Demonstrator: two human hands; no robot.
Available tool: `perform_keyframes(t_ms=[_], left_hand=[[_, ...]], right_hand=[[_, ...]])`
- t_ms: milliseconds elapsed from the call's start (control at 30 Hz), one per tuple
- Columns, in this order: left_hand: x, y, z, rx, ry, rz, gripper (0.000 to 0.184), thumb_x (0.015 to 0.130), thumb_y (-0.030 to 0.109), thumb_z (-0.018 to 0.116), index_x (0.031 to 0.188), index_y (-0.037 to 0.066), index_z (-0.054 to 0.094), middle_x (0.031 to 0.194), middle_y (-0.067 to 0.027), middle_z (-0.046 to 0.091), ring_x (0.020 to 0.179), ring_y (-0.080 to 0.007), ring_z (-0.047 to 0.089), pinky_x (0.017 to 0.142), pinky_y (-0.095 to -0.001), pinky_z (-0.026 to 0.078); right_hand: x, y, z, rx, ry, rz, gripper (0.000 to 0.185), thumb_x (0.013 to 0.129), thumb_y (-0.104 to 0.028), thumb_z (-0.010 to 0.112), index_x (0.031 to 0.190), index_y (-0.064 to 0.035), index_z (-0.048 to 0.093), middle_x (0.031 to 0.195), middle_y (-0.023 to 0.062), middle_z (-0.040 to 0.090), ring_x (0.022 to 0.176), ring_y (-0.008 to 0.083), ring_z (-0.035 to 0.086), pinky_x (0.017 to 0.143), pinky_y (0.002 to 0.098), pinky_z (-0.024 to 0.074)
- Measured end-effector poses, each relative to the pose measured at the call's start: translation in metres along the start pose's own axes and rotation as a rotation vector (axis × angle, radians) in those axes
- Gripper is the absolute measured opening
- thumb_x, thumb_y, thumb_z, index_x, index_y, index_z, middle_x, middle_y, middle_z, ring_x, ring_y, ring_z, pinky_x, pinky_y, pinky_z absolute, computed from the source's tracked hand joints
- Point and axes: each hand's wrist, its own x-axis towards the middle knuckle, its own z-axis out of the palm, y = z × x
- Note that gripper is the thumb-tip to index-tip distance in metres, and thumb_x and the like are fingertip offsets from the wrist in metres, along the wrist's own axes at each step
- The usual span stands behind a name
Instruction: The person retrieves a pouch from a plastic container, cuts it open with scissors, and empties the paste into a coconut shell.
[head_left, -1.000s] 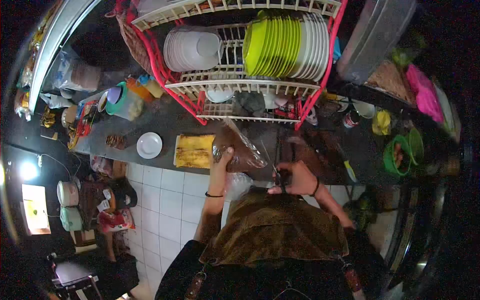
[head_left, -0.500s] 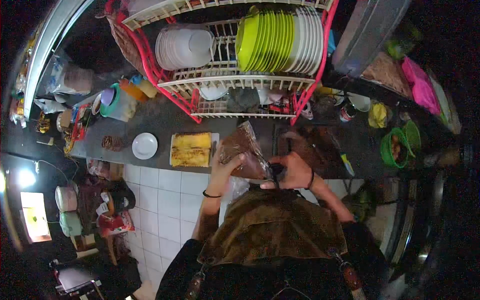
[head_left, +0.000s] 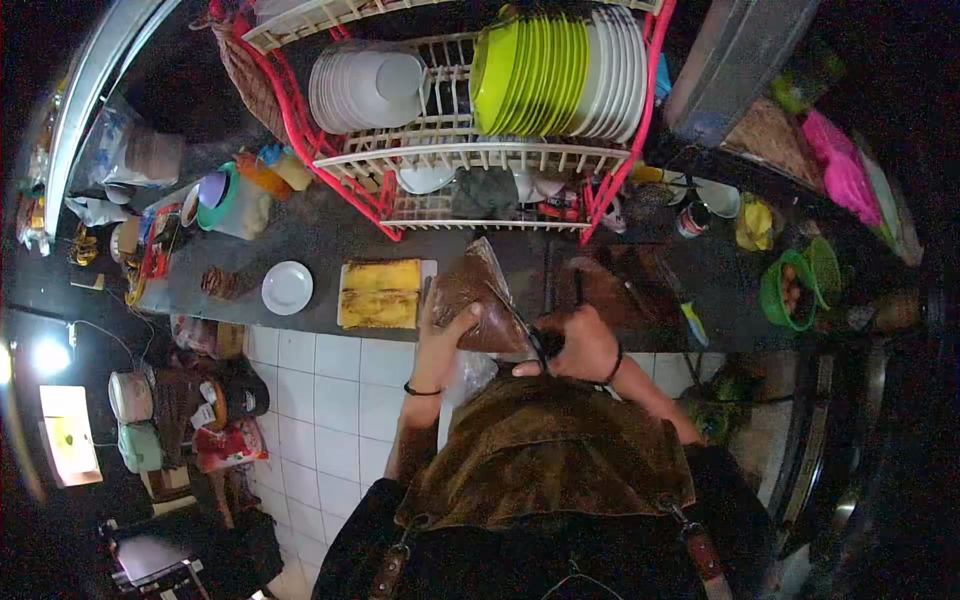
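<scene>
My left hand (head_left: 440,345) grips a clear plastic bag of brown contents (head_left: 478,305) over the counter's front edge. Black-handled scissors (head_left: 548,342) are in my right hand (head_left: 588,345), their blades against the bag's right edge. Left of the bag, a yellow and brown slab (head_left: 381,293) lies on a white board. A small white plate (head_left: 288,288) stands farther left. To the right of my right hand is a dark brown board (head_left: 640,298), with a knife (head_left: 693,322) at its right side.
A red-framed dish rack (head_left: 470,150) with white bowls (head_left: 365,88) and green and white plates (head_left: 555,75) stands over the back of the counter. Green baskets (head_left: 790,290), one holding brown items, are at the right. Containers (head_left: 235,200) stand at the back left.
The bag has turned more upright and moved toward my right hand. The scissor blades, apart from the bag a second ago, now meet its edge. The whole view has shifted slightly.
</scene>
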Motion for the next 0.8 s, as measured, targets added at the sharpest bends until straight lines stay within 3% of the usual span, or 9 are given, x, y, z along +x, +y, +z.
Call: perform_keyframes(t_ms=[33,100,433,500,600,700,800], left_hand=[[-0.001,0.001,0.002,0.021,0.008,0.008,0.087,0.074,0.019,0.075,0.14,0.001,0.022,0.127,-0.0124,0.045,0.113,-0.0207,0.048,0.094,-0.0336,0.042],[-0.002,0.001,0.002,0.064,0.006,0.023,0.087,0.074,0.02,0.074,0.14,0.001,0.022,0.128,-0.0127,0.044,0.114,-0.021,0.047,0.094,-0.0338,0.042],[-0.005,0.003,0.003,0.125,-0.005,0.021,0.091,0.073,0.026,0.075,0.141,0.001,0.019,0.13,-0.0132,0.041,0.116,-0.0222,0.045,0.093,-0.0332,0.042],[-0.004,-0.001,0.002,0.16,0.002,0.04,0.091,0.073,0.026,0.075,0.141,0.001,0.019,0.131,-0.0132,0.041,0.115,-0.0221,0.045,0.093,-0.0334,0.043],[-0.008,-0.002,0.007,0.145,-0.021,0.049,0.092,0.073,0.026,0.075,0.141,0.0,0.018,0.131,-0.0133,0.04,0.115,-0.0219,0.045,0.092,-0.0335,0.043],[-0.008,-0.007,0.008,0.116,-0.04,0.038,0.092,0.074,0.024,0.074,0.141,-0.001,0.017,0.13,-0.0133,0.04,0.115,-0.0215,0.046,0.092,-0.0335,0.044],[-0.007,-0.009,0.009,0.135,-0.038,0.053,0.091,0.074,0.022,0.074,0.141,0.0,0.016,0.129,-0.0131,0.041,0.115,-0.0215,0.046,0.091,-0.0336,0.044]], right_hand=[[-0.001,-0.002,-0.001,-0.001,0.0,0.0,0.06,0.057,-0.052,0.079,0.083,0.0013,0.066,0.068,0.0154,0.063,0.063,0.0303,0.063,0.063,0.0365,0.0497],[-0.001,-0.008,-0.002,0.03,-0.113,0.183,0.07,0.057,-0.06,0.073,0.09,0.0005,0.063,0.082,0.0223,0.062,0.076,0.0408,0.059,0.071,0.0439,0.0487],[-0.003,-0.008,-0.001,-0.064,-0.159,0.23,0.072,0.056,-0.064,0.072,0.092,-0.0019,0.064,0.08,0.0213,0.062,0.073,0.0397,0.061,0.07,0.0452,0.0493],[-0.002,-0.008,0.003,0.006,0.052,0.078,0.062,0.055,-0.056,0.078,0.08,-0.0008,0.066,0.065,0.0137,0.061,0.062,0.0338,0.061,0.062,0.0392,0.0492],[0.001,-0.013,-0.005,0.062,-0.009,0.136,0.07,0.056,-0.064,0.072,0.089,-0.0035,0.065,0.079,0.0196,0.063,0.072,0.0382,0.062,0.07,0.0442,0.0499],[0.003,-0.01,-0.005,-0.015,-0.166,0.215,0.069,0.055,-0.064,0.072,0.088,-0.0037,0.065,0.077,0.0195,0.063,0.071,0.0376,0.062,0.069,0.0438,0.0501],[0.002,-0.007,-0.002,0.047,-0.083,0.187,0.07,0.055,-0.065,0.072,0.089,-0.0038,0.065,0.076,0.0191,0.063,0.07,0.0375,0.062,0.068,0.0437,0.05]])
